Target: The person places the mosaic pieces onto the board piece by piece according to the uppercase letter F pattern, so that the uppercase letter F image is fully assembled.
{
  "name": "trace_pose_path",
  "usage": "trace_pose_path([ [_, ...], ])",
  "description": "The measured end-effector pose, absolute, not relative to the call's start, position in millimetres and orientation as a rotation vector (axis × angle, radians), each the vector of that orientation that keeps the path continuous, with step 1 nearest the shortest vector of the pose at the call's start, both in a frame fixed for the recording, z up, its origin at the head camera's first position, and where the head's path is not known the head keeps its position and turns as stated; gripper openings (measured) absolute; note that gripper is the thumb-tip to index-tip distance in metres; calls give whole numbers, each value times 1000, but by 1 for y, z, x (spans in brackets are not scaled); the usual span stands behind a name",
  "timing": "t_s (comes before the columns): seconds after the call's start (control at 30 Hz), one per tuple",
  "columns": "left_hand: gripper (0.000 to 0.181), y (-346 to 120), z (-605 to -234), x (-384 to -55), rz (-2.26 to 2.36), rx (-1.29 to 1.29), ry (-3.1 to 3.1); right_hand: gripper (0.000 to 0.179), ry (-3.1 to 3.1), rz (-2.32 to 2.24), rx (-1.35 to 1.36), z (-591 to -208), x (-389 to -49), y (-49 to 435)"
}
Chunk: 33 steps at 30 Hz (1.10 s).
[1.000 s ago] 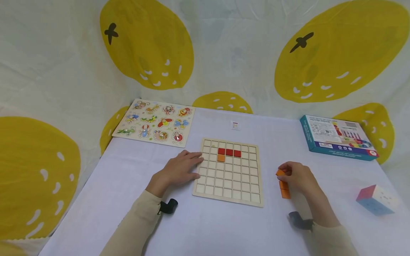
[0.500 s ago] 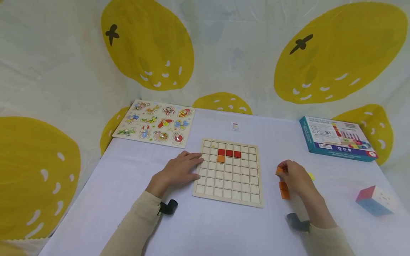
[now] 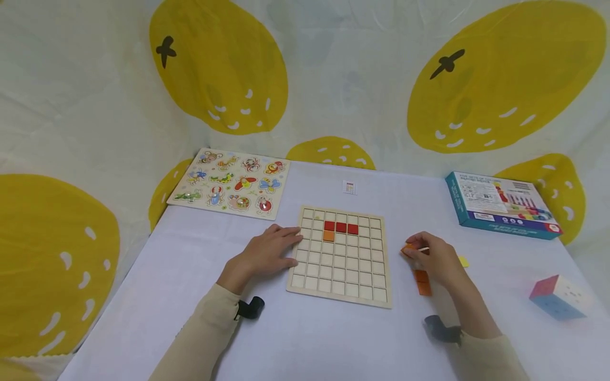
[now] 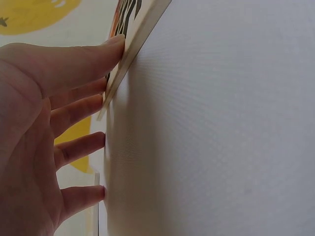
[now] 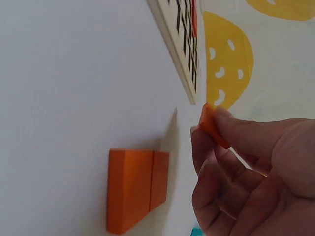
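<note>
My right hand [image 3: 434, 259] pinches an orange square tile [image 5: 212, 127] between thumb and fingertips, raised a little off the table. Two more orange tiles [image 3: 422, 283] lie end to end just below that hand; they show large in the right wrist view. On the left side of the wooden grid board [image 3: 387, 275], my left hand [image 3: 269, 251] rests with spread fingers, its thumb and fingertips touching the edge. Three red tiles [image 3: 341, 227] stand in a row in the board's upper cells. Under the leftmost red one sits a single orange tile [image 3: 329, 235].
A small printed card [image 3: 350, 187] lies behind the board. At back left is an insect puzzle board [image 3: 229, 182]; at back right, a teal box [image 3: 502, 206]. A puzzle cube [image 3: 559, 297] stands at far right. Something yellow [image 3: 464, 262] shows beside my right wrist.
My right hand has lifted the orange tile from the end of the orange row and shifted slightly left toward the board. A yellow piece has come into view behind it. My left hand stays put.
</note>
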<state>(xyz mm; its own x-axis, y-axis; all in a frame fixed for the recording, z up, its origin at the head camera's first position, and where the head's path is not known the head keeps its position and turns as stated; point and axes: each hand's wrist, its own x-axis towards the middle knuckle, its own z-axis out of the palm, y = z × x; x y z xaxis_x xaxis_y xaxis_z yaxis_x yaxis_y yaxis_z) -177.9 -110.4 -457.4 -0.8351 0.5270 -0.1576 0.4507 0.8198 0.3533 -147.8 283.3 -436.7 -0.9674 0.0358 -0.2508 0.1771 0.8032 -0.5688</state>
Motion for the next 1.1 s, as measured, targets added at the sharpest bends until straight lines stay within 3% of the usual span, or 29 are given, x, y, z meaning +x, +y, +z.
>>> trace_pose_path([
  [0.43, 64, -110, -458, -177, 437, 735, 2756, 37, 2716, -1090, 136, -426, -159, 242],
  [1.1, 63, -111, -457, -178, 456, 763, 2768, 27, 2669, -1162, -158, -437, -170, 177],
])
